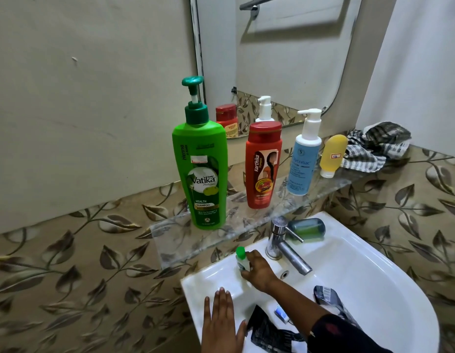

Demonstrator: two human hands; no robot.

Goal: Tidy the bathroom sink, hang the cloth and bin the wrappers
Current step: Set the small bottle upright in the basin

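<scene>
My right hand (257,272) reaches across the white sink (361,271) and is closed around a small bottle with a green cap (240,254) standing on the sink's back left rim. My left hand (221,319) lies flat, fingers apart, on the sink's front left rim, holding nothing. Two dark crumpled wrappers lie in the basin: one (267,329) beside my left hand, another (325,296) behind my right forearm. A small white and blue item (281,313) lies between them. A checked cloth (374,146) is bunched at the right end of the glass shelf (170,233).
On the shelf stand a tall green pump bottle (201,169), a red shampoo bottle (263,164), a white and blue pump bottle (302,159) and a yellow tube (332,155). A chrome tap (285,245) and a green soap dish (307,228) sit behind the basin. A towel rail (257,3) shows in the mirror.
</scene>
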